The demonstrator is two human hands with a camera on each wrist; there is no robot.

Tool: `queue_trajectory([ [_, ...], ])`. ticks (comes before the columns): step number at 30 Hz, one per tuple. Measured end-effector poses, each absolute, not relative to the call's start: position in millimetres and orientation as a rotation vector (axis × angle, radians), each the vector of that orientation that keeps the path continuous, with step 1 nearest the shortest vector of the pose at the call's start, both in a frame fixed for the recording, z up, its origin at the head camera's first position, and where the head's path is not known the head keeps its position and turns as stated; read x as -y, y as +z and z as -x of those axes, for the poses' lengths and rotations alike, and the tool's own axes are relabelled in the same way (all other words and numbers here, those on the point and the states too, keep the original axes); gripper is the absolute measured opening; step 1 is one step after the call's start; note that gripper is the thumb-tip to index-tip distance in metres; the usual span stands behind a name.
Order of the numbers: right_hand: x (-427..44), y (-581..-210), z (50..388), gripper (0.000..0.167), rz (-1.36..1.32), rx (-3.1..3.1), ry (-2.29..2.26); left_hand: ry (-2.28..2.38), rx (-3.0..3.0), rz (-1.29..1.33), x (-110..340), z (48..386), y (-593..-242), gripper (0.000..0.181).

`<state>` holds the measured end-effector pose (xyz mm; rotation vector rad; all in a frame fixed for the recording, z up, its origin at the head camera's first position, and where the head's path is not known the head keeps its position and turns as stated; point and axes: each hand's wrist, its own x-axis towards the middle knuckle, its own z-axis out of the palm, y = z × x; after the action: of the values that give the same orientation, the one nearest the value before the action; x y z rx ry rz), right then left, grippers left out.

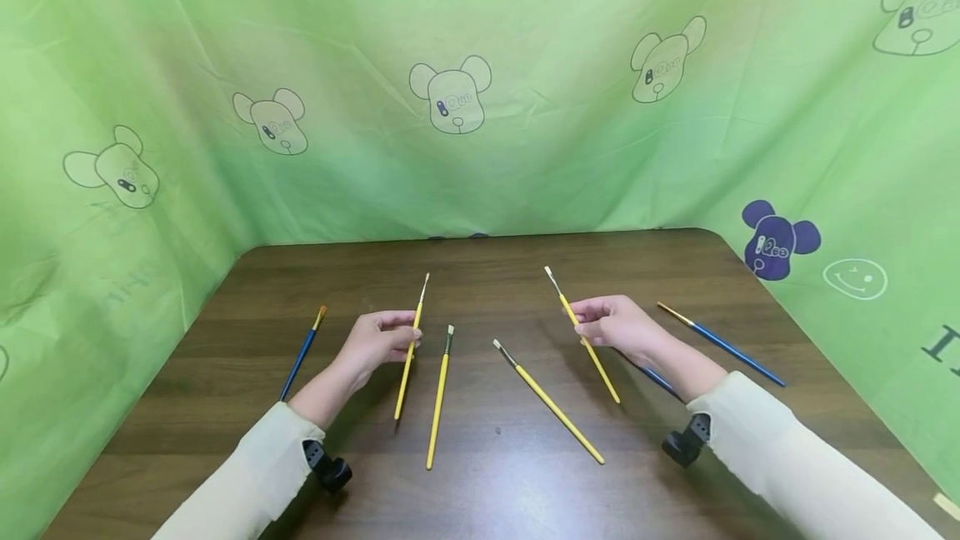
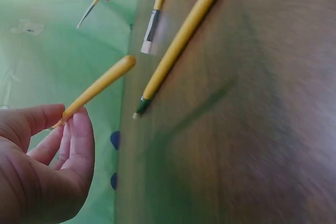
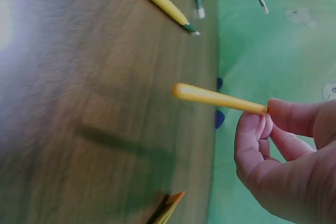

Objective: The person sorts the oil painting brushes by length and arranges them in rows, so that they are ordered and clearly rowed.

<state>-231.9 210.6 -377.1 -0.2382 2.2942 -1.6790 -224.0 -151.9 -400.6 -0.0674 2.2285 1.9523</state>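
My left hand (image 1: 381,340) pinches a yellow-handled paintbrush (image 1: 409,365) between thumb and fingers, bristles up. In the left wrist view its handle end (image 2: 105,83) is raised over the table, with a shadow below. A second yellow paintbrush (image 1: 600,369) is pinched by my right hand (image 1: 618,327), its pale bristles tilted up to the left. The right wrist view shows that handle (image 3: 215,97) off the table too. Two more yellow paintbrushes lie between the hands: one (image 1: 439,407) near the left hand, one (image 1: 558,411) slanting toward the lower right.
On the brown wooden table (image 1: 495,507), a blue paintbrush (image 1: 302,361) lies left of my left arm. Another blue paintbrush (image 1: 738,351) lies at the right, and a third (image 1: 660,380) is partly hidden under my right wrist. A green curtain (image 1: 360,182) hangs behind the table.
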Motion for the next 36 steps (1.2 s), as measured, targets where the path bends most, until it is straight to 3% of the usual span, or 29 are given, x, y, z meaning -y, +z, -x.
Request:
queue_trajectory([
  [36, -169, -376, 289, 0.049, 0.029, -2.148, -1.925, 2.072, -2.069, 0.164, 96, 292, -390, 0.048],
])
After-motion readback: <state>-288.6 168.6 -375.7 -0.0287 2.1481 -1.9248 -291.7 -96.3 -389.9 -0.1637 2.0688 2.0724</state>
